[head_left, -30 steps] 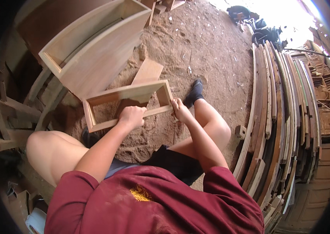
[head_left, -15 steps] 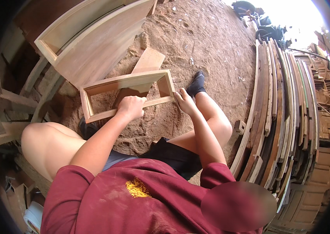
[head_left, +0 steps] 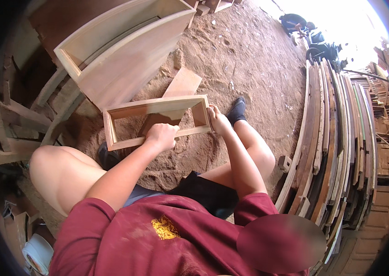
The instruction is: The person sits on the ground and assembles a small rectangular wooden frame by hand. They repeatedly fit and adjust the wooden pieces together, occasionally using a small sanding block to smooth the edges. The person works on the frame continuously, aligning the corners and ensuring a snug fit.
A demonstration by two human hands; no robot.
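A shallow rectangular wooden frame [head_left: 193,131], pale and box-like, is held above the sandy ground between my legs. My left hand [head_left: 161,137] is closed round the middle of its near rail, thumb along the top. At the frame's right end, my right hand [head_left: 219,121] presses with bent fingers against the outer side, close to the far right corner. Whether anything thin lies under those fingers is hidden. Through and beyond the frame a flat wooden board [head_left: 183,83] shows on the ground.
A large wooden cabinet-like piece [head_left: 132,62] stands at the far left. Curved wooden supports [head_left: 61,108] are beside my left knee. Long stacked planks [head_left: 320,138] run along the right. A white bucket [head_left: 38,253] sits at lower left, and motorbikes [head_left: 314,39] are far right.
The whole view has shifted, so the scene appears lower and slightly right. My right hand has slid along the frame's end toward its far corner. My left hand keeps its grip.
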